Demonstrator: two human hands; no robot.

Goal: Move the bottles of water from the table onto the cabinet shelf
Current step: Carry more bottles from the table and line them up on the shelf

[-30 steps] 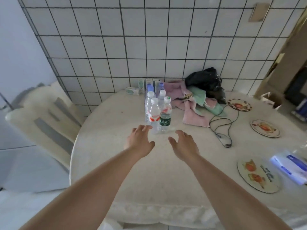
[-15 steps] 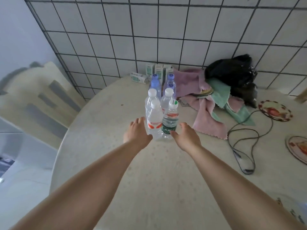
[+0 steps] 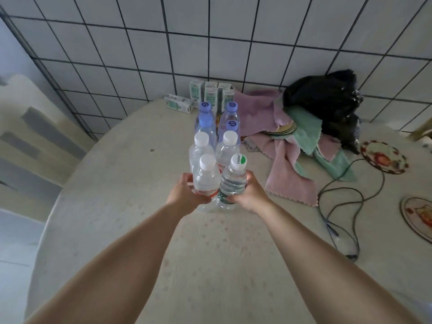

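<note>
I have my left hand (image 3: 187, 192) wrapped on the red-label bottle (image 3: 207, 181) and my right hand (image 3: 251, 192) on the green-label bottle (image 3: 233, 183), both seemingly on the desk (image 3: 117, 183). Behind the green-label bottle, the other bottles (image 3: 216, 129) stand capped and full; I judge none shelved, no cabinet visible.

Home kitchen/dining corner: white tiled wall (image 3: 233, 31), round desk (image 3: 117, 183) with cloths (image 3: 289, 174), decorated plates (image 3: 383, 156), small cartons (image 3: 210, 92), chair (image 3: 30, 127) alongside.
</note>
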